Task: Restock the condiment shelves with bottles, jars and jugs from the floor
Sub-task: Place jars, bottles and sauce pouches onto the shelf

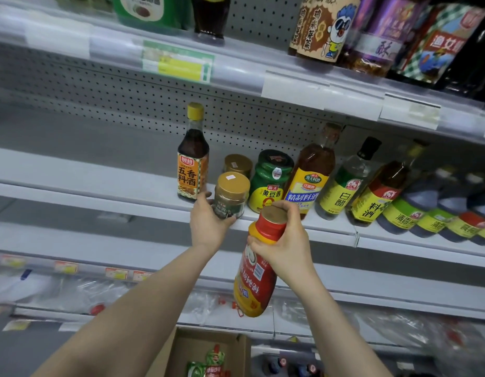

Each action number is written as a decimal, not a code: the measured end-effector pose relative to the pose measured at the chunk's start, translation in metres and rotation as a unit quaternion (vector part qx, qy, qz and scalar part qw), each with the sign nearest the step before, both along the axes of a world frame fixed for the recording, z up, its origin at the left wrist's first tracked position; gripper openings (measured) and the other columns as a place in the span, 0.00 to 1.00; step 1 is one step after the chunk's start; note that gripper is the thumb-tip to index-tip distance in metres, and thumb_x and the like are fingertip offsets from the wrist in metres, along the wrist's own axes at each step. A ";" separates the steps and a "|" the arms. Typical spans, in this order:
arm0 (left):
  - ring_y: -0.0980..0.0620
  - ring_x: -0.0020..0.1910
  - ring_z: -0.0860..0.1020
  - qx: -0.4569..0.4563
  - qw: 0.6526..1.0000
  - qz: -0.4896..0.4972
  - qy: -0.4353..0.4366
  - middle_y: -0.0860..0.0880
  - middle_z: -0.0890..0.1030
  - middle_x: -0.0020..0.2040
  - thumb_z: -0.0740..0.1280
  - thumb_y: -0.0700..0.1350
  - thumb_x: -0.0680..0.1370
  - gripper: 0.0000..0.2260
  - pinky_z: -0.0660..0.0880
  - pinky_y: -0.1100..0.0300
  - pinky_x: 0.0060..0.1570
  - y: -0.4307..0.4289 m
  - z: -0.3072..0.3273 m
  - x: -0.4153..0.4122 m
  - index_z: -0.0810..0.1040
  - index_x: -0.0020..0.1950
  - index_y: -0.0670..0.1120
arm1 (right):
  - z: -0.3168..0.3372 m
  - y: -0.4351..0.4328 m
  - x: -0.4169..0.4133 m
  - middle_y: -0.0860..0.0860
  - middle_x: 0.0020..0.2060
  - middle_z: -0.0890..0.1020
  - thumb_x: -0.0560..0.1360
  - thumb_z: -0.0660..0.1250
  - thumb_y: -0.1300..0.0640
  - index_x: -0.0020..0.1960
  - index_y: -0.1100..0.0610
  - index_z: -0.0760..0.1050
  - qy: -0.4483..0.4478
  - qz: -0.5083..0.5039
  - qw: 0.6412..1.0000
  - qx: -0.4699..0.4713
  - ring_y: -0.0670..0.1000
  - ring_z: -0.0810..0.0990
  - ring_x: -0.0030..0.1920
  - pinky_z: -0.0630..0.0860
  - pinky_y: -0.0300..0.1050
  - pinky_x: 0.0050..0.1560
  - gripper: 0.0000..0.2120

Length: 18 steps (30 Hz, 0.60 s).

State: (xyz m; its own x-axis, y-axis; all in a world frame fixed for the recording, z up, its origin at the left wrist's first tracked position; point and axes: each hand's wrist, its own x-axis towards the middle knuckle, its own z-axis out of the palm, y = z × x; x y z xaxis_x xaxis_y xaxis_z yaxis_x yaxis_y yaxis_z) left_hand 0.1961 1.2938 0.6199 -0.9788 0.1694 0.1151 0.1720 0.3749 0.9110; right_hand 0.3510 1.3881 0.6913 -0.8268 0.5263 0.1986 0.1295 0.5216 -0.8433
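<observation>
Head view, facing the condiment shelves. Left hand [208, 221] grips a gold-lidded jar [231, 195] round its lower body; the jar is upright at the near edge of the middle shelf [86, 170], and whether its base touches the shelf cannot be told. Jar looks dark below the lid. Right hand [286, 240] grasps the red-capped neck of a red-and-yellow squeeze bottle [259, 268], fingers curled round the cap; the bottle hangs in the air near the shelf edge, tilted, body below shelf level. On the shelf, left to right: a yellow-capped bottle [193, 156] of dark liquid, just left of the held jar; a second gold-lidded jar [237, 164] directly behind the held one; a green jar [271, 180] with a yellow label; a tall bottle [312, 175] of amber-brown liquid; a clear bottle [347, 180] of colourless liquid with a black cap; another brown-liquid bottle [382, 191]; then a row of dark bottles [426, 210], blurred. Left half of this shelf is bare metal. Below, near, an open cardboard box [181, 346] holds green-and-red pouches [211, 363].
</observation>
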 end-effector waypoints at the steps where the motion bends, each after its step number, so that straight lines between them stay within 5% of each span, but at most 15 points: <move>1: 0.43 0.62 0.76 -0.020 1.000 0.015 0.016 0.42 0.78 0.62 0.83 0.47 0.62 0.40 0.74 0.47 0.62 0.003 0.002 0.002 0.67 0.68 0.42 | 0.000 0.000 0.000 0.23 0.51 0.73 0.64 0.82 0.55 0.60 0.36 0.63 0.000 -0.001 1.000 0.000 0.29 0.76 0.52 0.73 0.23 0.39 0.36; 7: 0.40 0.69 0.67 -0.086 0.995 0.016 0.042 0.40 0.70 0.68 0.80 0.52 0.67 0.41 0.67 0.49 0.68 0.011 0.003 0.003 0.64 0.73 0.41 | 0.001 0.002 0.006 0.32 0.53 0.76 0.64 0.82 0.54 0.59 0.34 0.63 -0.001 -0.011 1.000 -0.004 0.32 0.77 0.53 0.74 0.29 0.44 0.36; 12: 0.41 0.62 0.72 -0.092 0.995 0.021 0.030 0.42 0.77 0.60 0.82 0.52 0.63 0.35 0.72 0.49 0.59 0.012 0.007 -0.003 0.70 0.62 0.41 | 0.001 0.005 0.013 0.27 0.53 0.74 0.64 0.82 0.55 0.59 0.34 0.62 0.004 -0.012 1.000 -0.003 0.31 0.76 0.54 0.74 0.25 0.40 0.37; 18: 0.38 0.62 0.74 -0.103 0.994 0.044 -0.010 0.40 0.69 0.66 0.82 0.51 0.64 0.39 0.73 0.44 0.57 0.027 0.015 0.003 0.64 0.65 0.40 | 0.000 0.007 0.019 0.28 0.53 0.75 0.64 0.82 0.54 0.58 0.32 0.62 0.004 -0.008 1.000 -0.013 0.33 0.77 0.54 0.75 0.27 0.41 0.36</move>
